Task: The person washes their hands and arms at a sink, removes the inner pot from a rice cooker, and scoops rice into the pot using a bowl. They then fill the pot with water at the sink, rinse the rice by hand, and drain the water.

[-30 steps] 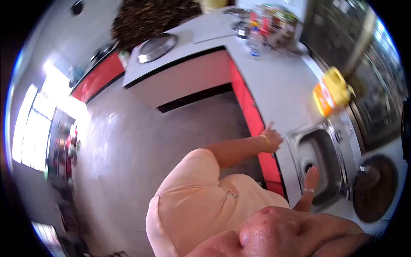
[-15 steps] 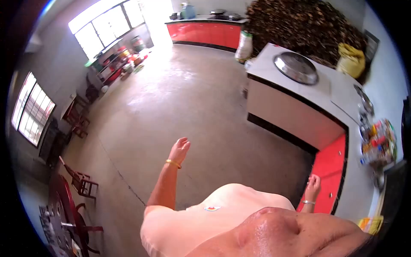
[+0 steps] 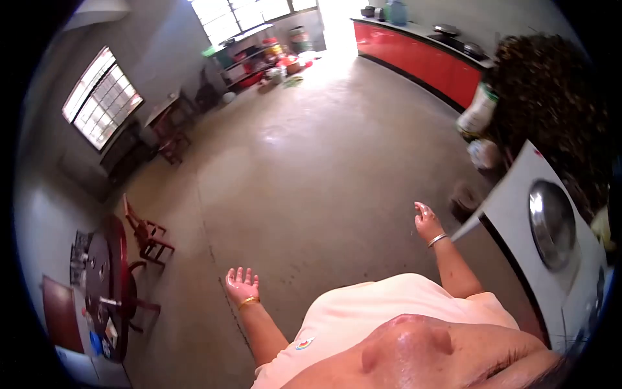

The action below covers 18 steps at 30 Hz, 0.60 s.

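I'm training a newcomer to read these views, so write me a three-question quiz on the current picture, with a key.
1. True or false: the left hand is gripping a chair.
2. Multiple choice: which hand wears the silver-coloured bangle? A, left; B, right; C, neither.
3. Fill in the colour: the round metal lid lies on a ____ countertop.

Key:
1. False; its palm shows, empty.
2. B, the right hand.
3. White.

Two hands (image 3: 242,289), apparently two chairs (image 3: 141,229)
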Tool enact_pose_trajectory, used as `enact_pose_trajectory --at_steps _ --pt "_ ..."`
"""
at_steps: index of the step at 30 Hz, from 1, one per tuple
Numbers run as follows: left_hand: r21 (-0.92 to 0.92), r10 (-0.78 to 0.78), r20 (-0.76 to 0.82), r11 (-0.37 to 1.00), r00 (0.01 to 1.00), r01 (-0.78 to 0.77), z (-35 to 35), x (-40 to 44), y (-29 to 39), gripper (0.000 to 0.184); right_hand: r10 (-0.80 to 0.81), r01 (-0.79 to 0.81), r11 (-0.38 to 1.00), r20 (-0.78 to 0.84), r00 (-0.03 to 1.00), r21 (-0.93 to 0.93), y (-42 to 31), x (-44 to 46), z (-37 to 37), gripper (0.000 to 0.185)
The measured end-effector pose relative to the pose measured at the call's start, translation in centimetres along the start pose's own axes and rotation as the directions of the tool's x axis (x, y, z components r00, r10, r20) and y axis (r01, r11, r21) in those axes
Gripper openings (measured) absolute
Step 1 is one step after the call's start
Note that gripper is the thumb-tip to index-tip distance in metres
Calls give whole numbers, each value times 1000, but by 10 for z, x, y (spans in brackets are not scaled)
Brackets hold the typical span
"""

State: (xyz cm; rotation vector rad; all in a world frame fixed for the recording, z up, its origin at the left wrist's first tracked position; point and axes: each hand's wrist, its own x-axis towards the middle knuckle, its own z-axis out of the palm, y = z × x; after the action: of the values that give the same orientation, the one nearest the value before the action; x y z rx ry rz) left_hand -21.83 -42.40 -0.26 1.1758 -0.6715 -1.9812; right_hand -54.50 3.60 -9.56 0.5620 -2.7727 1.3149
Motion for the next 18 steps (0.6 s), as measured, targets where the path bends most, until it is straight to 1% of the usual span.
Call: enact_pose_trajectory --at_steps 1,2,3,4,5,6,7,8,9,10,11,12,13,14,15,16,18 --pt "23 28 -64 999 998 -27 8 23 3 63 40 -32 995 90 995 -90 31 59 46 45" --pt "64 32 -99 998 995 -26 30 59 -7 64 111 -82 977 138 984 -198 67 107 76 50" --pt "38 -1 -104 999 995 5 53 96 -16 68 246 -202 950 176 953 -238 86 143 92 57" --pt "1 -81 -82 997 993 81 75 143 -28 68 429 -361 877 176 886 -318 106 172 106 55" --pt "-30 -166 -53 986 985 165 104 187 -38 68 474 -420 856 134 870 -302 161 195 129 57" --pt "-82 -227 6 970 974 227 142 222 -42 62 593 -541 748 22 805 -384 212 198 147 52" --pt "-132 -299 60 943 952 304 188 253 -46 56 707 -654 640 -24 707 -404 238 200 146 50" --pt "-80 -281 120 953 952 291 240 268 -44 59 795 -734 559 -3 607 -387 252 201 137 49" --pt "-32 -262 187 962 947 272 302 283 -38 63 859 -796 488 37 511 -358 250 205 121 48" --pt "5 -242 205 969 949 246 360 298 -37 59 910 -851 409 72 409 -330 257 206 110 46" --pt "44 -217 225 976 950 213 413 315 -37 56 938 -888 347 108 330 -303 256 220 101 45" --pt "39 -215 233 976 948 212 460 340 -40 56 954 -914 298 128 272 -274 254 238 93 44" --pt "72 -228 305 974 925 216 505 371 -46 52 966 -938 244 147 212 -248 254 263 91 43" --pt "106 -241 378 970 894 217 551 402 -55 48 973 -955 197 163 163 -222 256 288 91 41" --pt "114 -261 354 965 898 236 599 419 -57 43 976 -968 160 179 126 -194 259 318 95 40" --pt "113 -260 368 965 893 235 644 453 -68 43 977 -978 121 195 87 -169 266 357 101 39" --pt "97 -327 381 944 865 315 724 511 -91 43 971 -990 88 229 61 -110 285 442 117 38"
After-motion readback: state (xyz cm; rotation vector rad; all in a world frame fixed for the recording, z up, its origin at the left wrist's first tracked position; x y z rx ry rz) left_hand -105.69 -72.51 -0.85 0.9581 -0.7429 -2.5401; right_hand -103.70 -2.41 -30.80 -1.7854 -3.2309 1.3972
